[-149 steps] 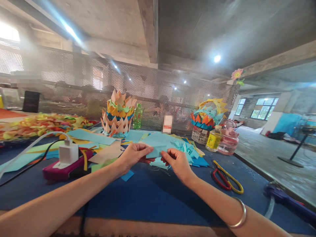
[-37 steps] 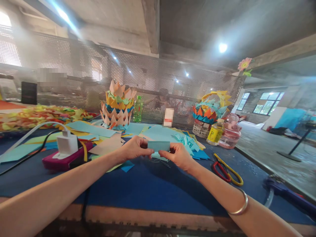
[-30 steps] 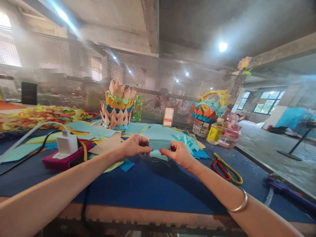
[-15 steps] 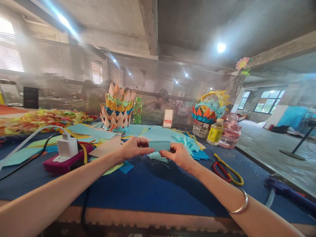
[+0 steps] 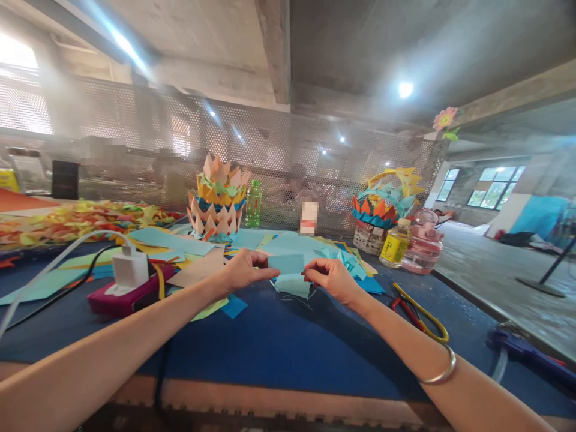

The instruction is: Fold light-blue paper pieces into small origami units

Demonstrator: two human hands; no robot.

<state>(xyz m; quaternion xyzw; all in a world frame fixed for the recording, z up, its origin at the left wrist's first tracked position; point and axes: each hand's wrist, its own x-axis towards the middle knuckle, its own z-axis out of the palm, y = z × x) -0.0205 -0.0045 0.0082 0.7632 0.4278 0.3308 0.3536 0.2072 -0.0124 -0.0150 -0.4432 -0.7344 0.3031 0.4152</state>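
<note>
Between my hands is a small light blue paper rectangle (image 5: 287, 264), held above the dark blue tabletop. My left hand (image 5: 245, 269) pinches its left end between thumb and fingers. My right hand (image 5: 328, 276) has thumb and fingertips closed at its right edge. Just below it lies a pale blue-green paper piece (image 5: 293, 285) with thin strips around it. Behind are light blue sheets (image 5: 288, 245) and folded light blue pieces (image 5: 344, 259).
Red-and-yellow scissors (image 5: 420, 312) and a purple tool (image 5: 522, 348) lie at right. A magenta power strip (image 5: 128, 294) with a white charger is at left. Layered paper baskets (image 5: 218, 204), a green bottle (image 5: 254, 204), a yellow-labelled bottle (image 5: 395, 245) and a pink jug (image 5: 422, 246) stand behind.
The right fingertips have drawn back to the paper's edge, uncovering more of it. The paper looks flatter. The whole view has shifted slightly.
</note>
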